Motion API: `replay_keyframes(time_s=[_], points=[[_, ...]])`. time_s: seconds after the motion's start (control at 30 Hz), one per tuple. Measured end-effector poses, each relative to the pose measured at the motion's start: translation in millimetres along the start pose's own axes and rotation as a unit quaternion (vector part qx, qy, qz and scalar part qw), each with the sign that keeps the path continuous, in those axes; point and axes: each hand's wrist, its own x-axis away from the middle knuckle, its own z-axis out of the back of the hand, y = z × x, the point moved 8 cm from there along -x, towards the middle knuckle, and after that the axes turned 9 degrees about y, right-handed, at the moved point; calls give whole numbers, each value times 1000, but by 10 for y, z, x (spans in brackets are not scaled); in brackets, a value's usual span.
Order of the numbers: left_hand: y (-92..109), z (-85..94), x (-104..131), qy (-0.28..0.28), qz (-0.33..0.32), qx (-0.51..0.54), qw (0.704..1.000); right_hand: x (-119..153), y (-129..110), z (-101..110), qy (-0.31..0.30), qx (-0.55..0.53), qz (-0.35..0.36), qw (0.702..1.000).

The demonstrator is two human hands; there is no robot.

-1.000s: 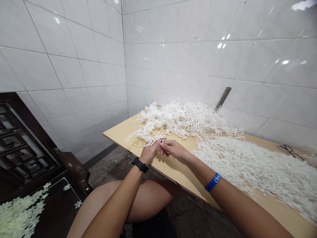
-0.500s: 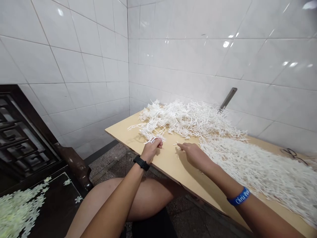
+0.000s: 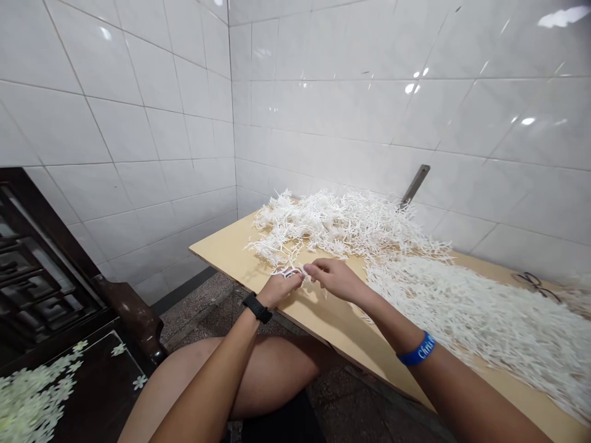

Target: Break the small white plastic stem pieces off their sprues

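My left hand [image 3: 279, 288] is closed around a white branched plastic stem [image 3: 287, 271], whose thin twigs stick out above the fingers. Close beside it, my right hand [image 3: 336, 280] pinches thumb and forefinger together at the stem's right side. Whatever lies between those right fingertips is too small to make out. Both hands are just over the near part of the wooden board [image 3: 221, 254]. Behind them spreads a tangled heap of similar white branched stems [image 3: 323, 218]. Right of my right hand lies a wide layer of small white pieces [image 3: 475, 307].
A dark carved wooden chair [image 3: 133, 314] stands at the left, with pale flower-shaped pieces [image 3: 34, 394] on its seat. A metal bar [image 3: 415, 186] leans on the tiled wall behind the board. Dark thin loops [image 3: 535, 283] lie at the board's back right.
My right hand has lifted from a small white piece on the board and moved left to my left hand, its fingers now pinched. The view has shifted slightly.
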Motion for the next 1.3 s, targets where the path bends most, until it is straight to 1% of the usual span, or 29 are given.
replay_keyframes(time_s=[0.1, 0.17, 0.23, 0.3, 0.37, 0.43, 0.5, 0.53, 0.57, 0.6, 0.67, 0.7, 0.77, 0.83, 0.9, 0.97, 1.0, 1.03, 1.1, 1.17, 1.23, 1.3], points=[[6, -48, 29, -40, 10, 0, 999, -25, -12, -116, -46, -6, 8, 999], [7, -30, 21, -30, 5, 0, 1000, -15, 45, -154, -71, -42, -8, 997], [1, 4, -1, -2, -2, 0, 1000, 17, 99, -166, -81, -123, -33, 989], [-5, 27, -28, 23, -12, 7, 1000, 58, 134, -158, -65, -221, -60, 971], [-6, 25, -52, 32, -20, 32, 999, 99, 162, -167, -40, -314, -93, 944], [-5, -6, -66, 19, -23, 57, 998, 134, 186, -215, -19, -387, -131, 913], [11, -48, -61, -3, -29, 58, 998, 159, 210, -299, -6, -436, -171, 884], [29, -65, -51, -13, -36, 53, 998, 165, 214, -347, -5, -448, -182, 875], [53, -81, -37, -22, -46, 49, 998, 167, 213, -391, -5, -450, -186, 873], [76, -95, -22, -29, -53, 50, 997, 164, 209, -427, -6, -441, -182, 879], [100, -106, 3, -32, -55, 61, 996, 147, 193, -462, -2, -398, -149, 905], [94, -95, 7, -23, -47, 68, 996, 137, 179, -460, 4, -367, -125, 922], [48, -46, -5, 8, -21, 83, 996, 126, 126, -438, 10, -297, -68, 952], [-38, -3, -30, 29, 23, 117, 993, 140, 40, -402, 8, -226, -12, 974], [-141, 66, -61, 63, 75, 176, 980, 185, -64, -363, -8, -164, 42, 985], [-233, 142, -79, 110, 120, 229, 960, 250, -120, -319, -31, -109, 80, 990], [-254, 158, -84, 122, 131, 239, 954, 278, -105, -286, -37, -73, 89, 993], [-250, 144, -89, 113, 131, 238, 956, 295, -56, -237, -34, -24, 90, 995], [-192, 54, -95, 57, 109, 221, 968, 300, 101, -109, -10, 109, 88, 990], [-138, -14, -87, 12, 85, 217, 972, 285, 249, -8, -3, 247, 102, 964], [-127, -23, -79, 0, 79, 227, 971, 263, 340, 35, -15, 335, 124, 934], [-133, -16, -74, -5, 81, 230, 970, 232, 351, 79, -10, 365, 129, 922]])
